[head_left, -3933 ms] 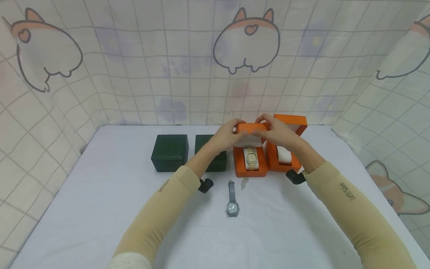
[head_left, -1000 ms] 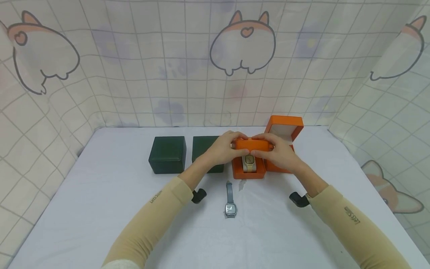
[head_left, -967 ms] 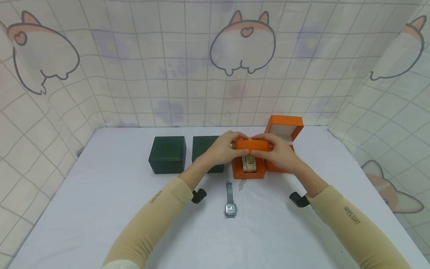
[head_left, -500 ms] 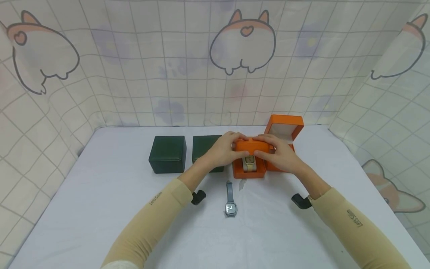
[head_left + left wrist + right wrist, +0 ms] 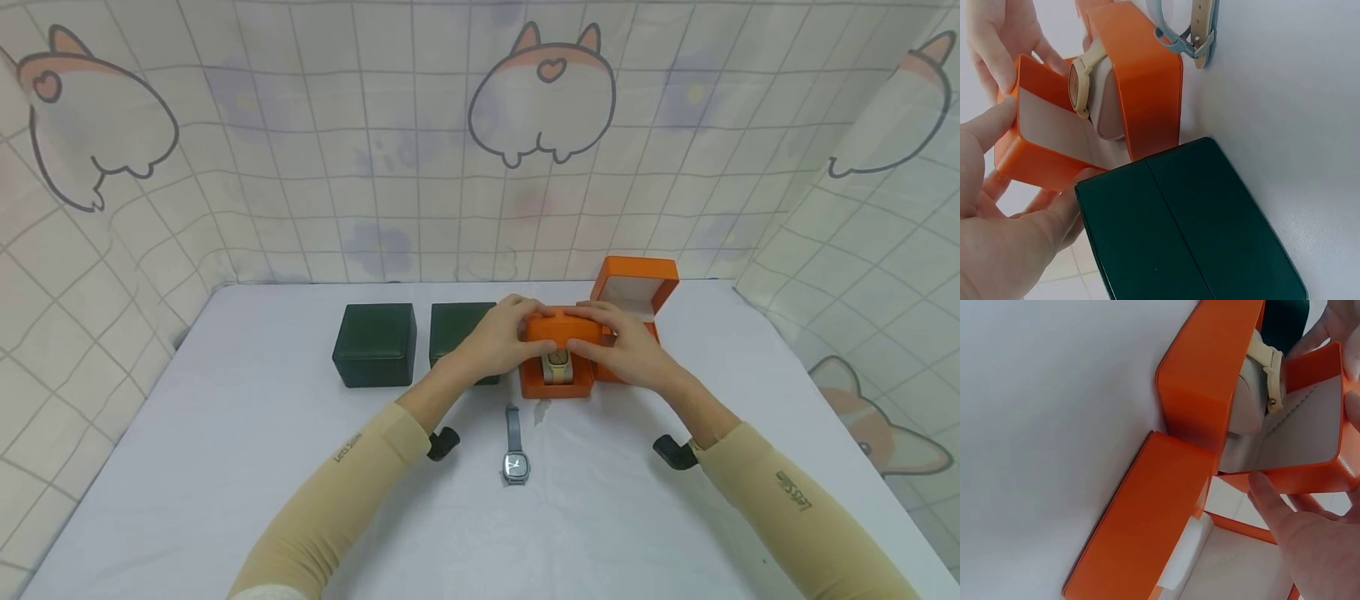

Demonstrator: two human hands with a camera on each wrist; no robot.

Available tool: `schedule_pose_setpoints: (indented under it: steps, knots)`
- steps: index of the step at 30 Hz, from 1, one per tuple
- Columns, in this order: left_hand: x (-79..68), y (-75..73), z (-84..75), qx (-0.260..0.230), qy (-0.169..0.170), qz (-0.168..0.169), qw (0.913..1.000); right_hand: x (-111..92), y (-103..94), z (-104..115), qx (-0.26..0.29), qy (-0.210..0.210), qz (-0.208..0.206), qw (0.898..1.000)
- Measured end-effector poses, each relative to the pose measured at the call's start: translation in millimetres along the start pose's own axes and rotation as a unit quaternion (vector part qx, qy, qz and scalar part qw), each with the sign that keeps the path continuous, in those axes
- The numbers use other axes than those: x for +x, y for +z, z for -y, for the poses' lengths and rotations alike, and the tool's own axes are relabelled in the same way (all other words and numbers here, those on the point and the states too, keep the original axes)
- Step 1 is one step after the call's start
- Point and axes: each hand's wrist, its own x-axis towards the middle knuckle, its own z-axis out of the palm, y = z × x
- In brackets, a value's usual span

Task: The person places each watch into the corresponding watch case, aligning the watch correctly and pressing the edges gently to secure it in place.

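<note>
Both hands hold the raised lid (image 5: 562, 331) of an orange watch box, one at each side. My left hand (image 5: 497, 337) grips its left edge, thumb on the front rim. On the right edge, my right hand (image 5: 628, 346) does likewise. The lid leans forward, partly over the box base (image 5: 557, 390), and a gap remains between them. Inside, a watch with a pale yellow strap (image 5: 1085, 75) is wrapped round a white cushion (image 5: 1249, 403). A grey-blue watch (image 5: 516, 465) lies stretched out on the table in front of the box.
To the right, touching the held box, stands a second orange box (image 5: 637, 275) with its lid up and a white cushion (image 5: 1180, 553) inside. Two closed dark green boxes, the left one (image 5: 375, 343) and the right one (image 5: 1179, 225), stand to the left. A tile-patterned cloth (image 5: 420, 192) hangs behind.
Since the oldest frame, both hands have tipped the lid forward and down from upright. Over the last second it has barely moved, and the right hand has shifted slightly right.
</note>
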Motion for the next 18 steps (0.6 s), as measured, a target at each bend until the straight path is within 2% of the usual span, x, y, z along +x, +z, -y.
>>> schedule_pose_setpoints:
  steps: [8,18]
  knots:
    - [-2.5,3.0,0.0,0.005,-0.001,0.000,1.0000,-3.8,3.3,-0.1,-0.007,-0.006,-0.001,1.000]
    - [-3.5,4.2,1.7,0.012,0.016,-0.003,0.9998,-6.7,3.5,-0.3,-0.003,-0.008,-0.003,1.000]
